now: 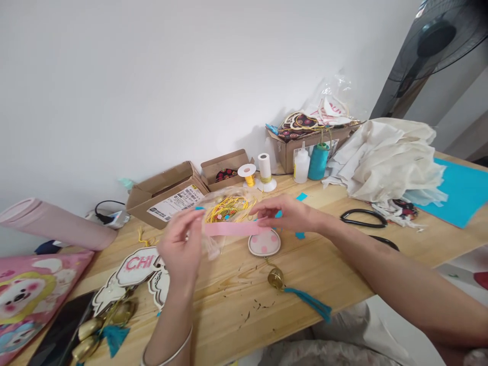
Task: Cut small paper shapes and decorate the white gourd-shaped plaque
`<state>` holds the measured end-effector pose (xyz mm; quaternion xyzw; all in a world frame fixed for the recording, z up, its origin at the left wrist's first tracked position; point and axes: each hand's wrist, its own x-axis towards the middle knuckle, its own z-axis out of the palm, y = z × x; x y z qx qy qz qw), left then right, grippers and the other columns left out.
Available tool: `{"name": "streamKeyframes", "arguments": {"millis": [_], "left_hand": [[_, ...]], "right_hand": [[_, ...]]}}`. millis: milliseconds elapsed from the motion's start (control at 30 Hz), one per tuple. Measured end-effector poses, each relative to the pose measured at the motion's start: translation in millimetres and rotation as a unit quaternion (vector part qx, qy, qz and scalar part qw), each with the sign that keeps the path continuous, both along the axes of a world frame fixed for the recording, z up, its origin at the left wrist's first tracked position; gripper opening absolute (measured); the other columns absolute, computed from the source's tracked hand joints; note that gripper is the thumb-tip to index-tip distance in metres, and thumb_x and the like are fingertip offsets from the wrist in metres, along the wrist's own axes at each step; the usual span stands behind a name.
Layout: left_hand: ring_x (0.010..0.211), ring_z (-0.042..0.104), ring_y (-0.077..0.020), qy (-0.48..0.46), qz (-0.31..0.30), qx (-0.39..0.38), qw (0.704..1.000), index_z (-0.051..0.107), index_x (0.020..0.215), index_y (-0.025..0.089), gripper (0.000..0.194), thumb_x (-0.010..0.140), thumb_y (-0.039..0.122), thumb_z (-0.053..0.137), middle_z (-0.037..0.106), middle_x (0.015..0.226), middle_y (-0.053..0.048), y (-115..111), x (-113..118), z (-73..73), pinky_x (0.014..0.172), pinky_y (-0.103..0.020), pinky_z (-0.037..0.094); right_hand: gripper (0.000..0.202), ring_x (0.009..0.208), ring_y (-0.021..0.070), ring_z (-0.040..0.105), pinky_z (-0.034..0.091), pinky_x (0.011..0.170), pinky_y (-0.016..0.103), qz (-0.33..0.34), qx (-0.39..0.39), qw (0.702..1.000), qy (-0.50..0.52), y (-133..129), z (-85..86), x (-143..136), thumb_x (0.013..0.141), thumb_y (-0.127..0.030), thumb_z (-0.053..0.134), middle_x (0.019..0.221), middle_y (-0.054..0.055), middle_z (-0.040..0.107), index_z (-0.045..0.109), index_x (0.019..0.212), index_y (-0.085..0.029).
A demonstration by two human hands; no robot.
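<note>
A flat pink strip (232, 229) is stretched level above the wooden table. Its left end is pinched in my left hand (182, 239), its right end in my right hand (280, 213). Just below the strip's right end lies a rounded charm with pink spots (264, 243). From the charm hang a brass bell (276, 278) and a teal tassel (310, 302). Behind the strip, a clear bag with yellow cords (231, 206) rests on the table, partly hidden by my hands.
Cardboard boxes (170, 195), thread spools (265, 173), a glue bottle (301, 165) and teal thread (318, 161) line the wall. Black-handled scissors (364, 217) and pale cloth (392, 157) lie right. White plaques (135, 267), bells (89, 330) and a phone (63, 325) are left.
</note>
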<state>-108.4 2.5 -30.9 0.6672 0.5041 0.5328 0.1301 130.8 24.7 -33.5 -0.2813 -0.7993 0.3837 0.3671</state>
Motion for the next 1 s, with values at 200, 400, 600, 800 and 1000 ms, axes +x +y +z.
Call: {"name": "streamKeyframes", "arguments": {"millis": [200,400,600,800,1000], "left_hand": [[0.097,0.058,-0.023,0.184,-0.211,-0.109,0.954,0.068,0.097,0.023,0.025,0.073,0.025,0.062,0.066,0.104,-0.007,-9,24,4.7,0.086,-0.037,0.044],[0.056,0.056,-0.0144,0.054,-0.202,-0.245,0.947,0.07,0.061,0.02,0.018,0.073,0.031,0.062,0.066,0.063,-0.003,-19,39,7.8,0.053,-0.023,0.043],[0.048,0.049,-0.0111,-0.099,-0.215,-0.42,0.876,0.068,0.062,0.014,0.027,0.068,0.04,0.064,0.061,0.056,-0.003,-29,48,5.2,0.043,-0.02,0.035],[0.039,0.033,-0.0056,-0.11,-0.184,-0.444,0.87,0.069,0.064,0.014,0.035,0.072,0.047,0.058,0.05,0.043,0.003,-32,54,6.3,0.038,-0.019,0.021],[0.054,0.05,-0.0103,-0.173,-0.165,-0.393,0.888,0.071,0.069,0.016,0.026,0.07,0.041,0.063,0.062,0.056,-0.001,-29,55,-3.7,0.048,-0.019,0.034]], "right_hand": [[0.027,0.073,0.0105,0.06,0.048,0.066,0.022,0.046,0.072,0.996,-0.016,-15,0.9,-9,0.081,-0.016,0.054,0.085,0.002,0.067,0.06,0.107,-0.018],[0.027,0.069,0.0124,0.059,0.05,0.067,0.026,-0.068,-0.042,0.993,0.089,-19,-0.7,-21,0.074,-0.025,0.063,0.076,0.002,0.065,0.063,0.1,-0.017],[0.025,0.06,0.0103,0.061,0.051,0.058,0.023,-0.079,-0.306,0.928,0.199,-10,-10.3,-23,0.057,-0.027,0.075,0.066,-0.001,0.065,0.065,0.077,-0.015],[0.016,0.058,0.0096,0.06,0.05,0.058,0.023,-0.048,-0.274,0.945,0.17,-14,-4.6,-21,0.059,-0.024,0.074,0.063,-0.002,0.065,0.066,0.069,-0.015],[0.024,0.061,0.0119,0.06,0.049,0.056,0.024,-0.102,-0.187,0.969,0.124,-15,-3.7,-21,0.061,-0.029,0.073,0.067,0.001,0.066,0.069,0.08,-0.015]]}}
